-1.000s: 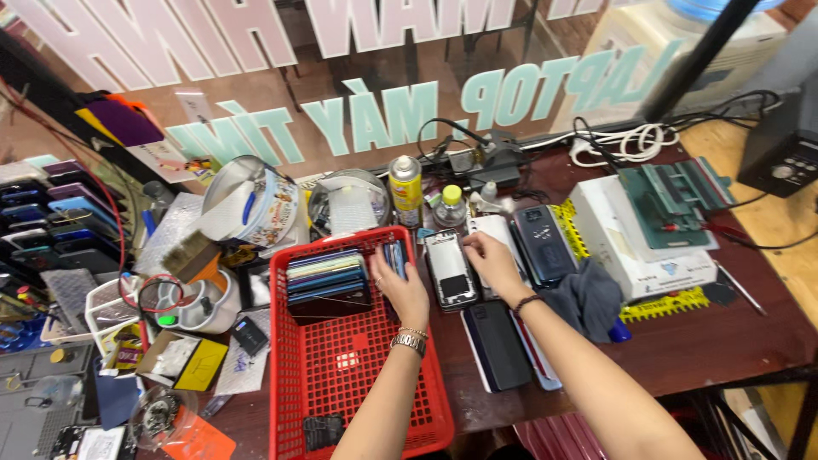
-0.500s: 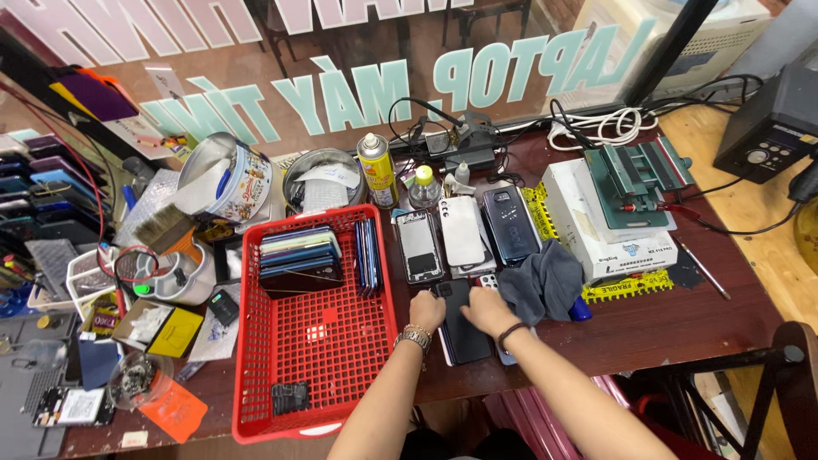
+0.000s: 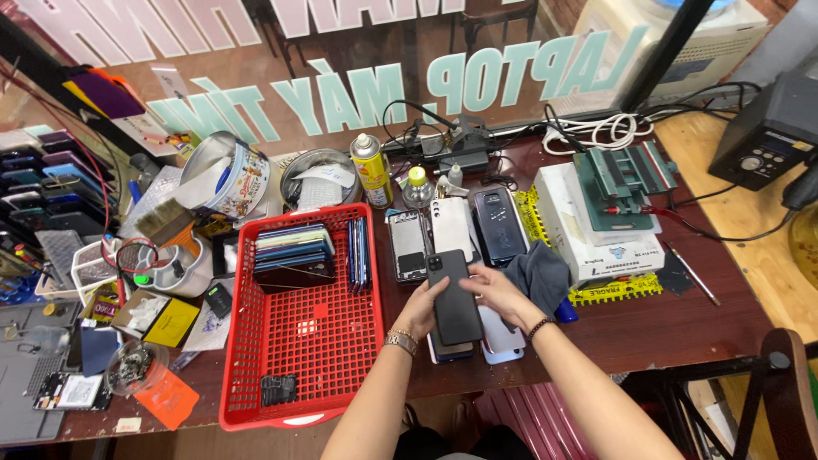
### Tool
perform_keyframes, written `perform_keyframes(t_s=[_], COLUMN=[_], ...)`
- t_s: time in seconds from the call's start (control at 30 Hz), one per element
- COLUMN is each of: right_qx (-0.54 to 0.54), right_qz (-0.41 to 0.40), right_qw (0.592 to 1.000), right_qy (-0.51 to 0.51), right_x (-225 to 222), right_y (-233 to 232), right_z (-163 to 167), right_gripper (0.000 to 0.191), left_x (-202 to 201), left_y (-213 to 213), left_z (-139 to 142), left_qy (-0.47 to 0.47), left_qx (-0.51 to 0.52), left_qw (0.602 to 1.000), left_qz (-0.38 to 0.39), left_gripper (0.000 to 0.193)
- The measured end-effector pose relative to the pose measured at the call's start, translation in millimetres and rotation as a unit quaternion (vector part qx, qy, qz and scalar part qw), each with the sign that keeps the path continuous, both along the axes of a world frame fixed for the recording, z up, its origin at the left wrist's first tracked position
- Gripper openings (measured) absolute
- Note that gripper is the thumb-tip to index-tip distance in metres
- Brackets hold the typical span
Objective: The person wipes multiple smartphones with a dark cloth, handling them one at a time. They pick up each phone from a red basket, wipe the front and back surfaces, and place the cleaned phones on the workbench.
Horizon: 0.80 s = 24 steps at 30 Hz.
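Observation:
Both hands hold a black phone [image 3: 452,294], back side up, just above a small pile of phones [image 3: 498,339] at the table's near edge. My left hand [image 3: 423,307] grips its left edge; my right hand [image 3: 498,290] lies on its right edge. Left of them stands a red plastic basket [image 3: 298,375] with a stack of phones [image 3: 292,254] at its far end and a few more upright against its right wall [image 3: 359,251]. Three phones [image 3: 452,228] lie in a row on the table beyond my hands.
A grey cloth [image 3: 539,273] lies right of my hands, next to a white box [image 3: 607,247] with a green fixture on top. A yellow spray can [image 3: 371,169], small bottles, cables and a round tin sit at the back. Clutter and phone racks fill the left.
My hands dropped from the far row of phones to the near pile and have lifted the black phone off it. The camera view moved closer.

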State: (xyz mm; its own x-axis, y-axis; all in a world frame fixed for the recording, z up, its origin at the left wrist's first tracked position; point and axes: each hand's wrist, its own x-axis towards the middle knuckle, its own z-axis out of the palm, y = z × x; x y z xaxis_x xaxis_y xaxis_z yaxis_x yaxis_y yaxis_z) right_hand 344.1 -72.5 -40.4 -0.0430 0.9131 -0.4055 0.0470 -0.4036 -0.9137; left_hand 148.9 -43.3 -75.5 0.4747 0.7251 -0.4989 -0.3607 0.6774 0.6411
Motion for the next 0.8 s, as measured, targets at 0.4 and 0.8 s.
perform_keyframes(t_s=[0.4,0.8], right_qx=[0.159,0.353], right_qz=[-0.074,-0.122], right_qw=[0.74,0.858], right_qy=[-0.65,-0.353], right_x=[36.5,2.7], right_y=[-52.6,-1.0], right_z=[-16.5,79.7], right_gripper=[0.111,0.059], left_x=[9.5,91.9], left_y=[38.1,4.8], left_z=[34.5,22.0], left_qy=[-0.161,-0.09], left_qx=[0.021,0.028], left_qw=[0.983,0.995], left_qz=[0.087,-0.03], left_gripper=[0.04,0.058])
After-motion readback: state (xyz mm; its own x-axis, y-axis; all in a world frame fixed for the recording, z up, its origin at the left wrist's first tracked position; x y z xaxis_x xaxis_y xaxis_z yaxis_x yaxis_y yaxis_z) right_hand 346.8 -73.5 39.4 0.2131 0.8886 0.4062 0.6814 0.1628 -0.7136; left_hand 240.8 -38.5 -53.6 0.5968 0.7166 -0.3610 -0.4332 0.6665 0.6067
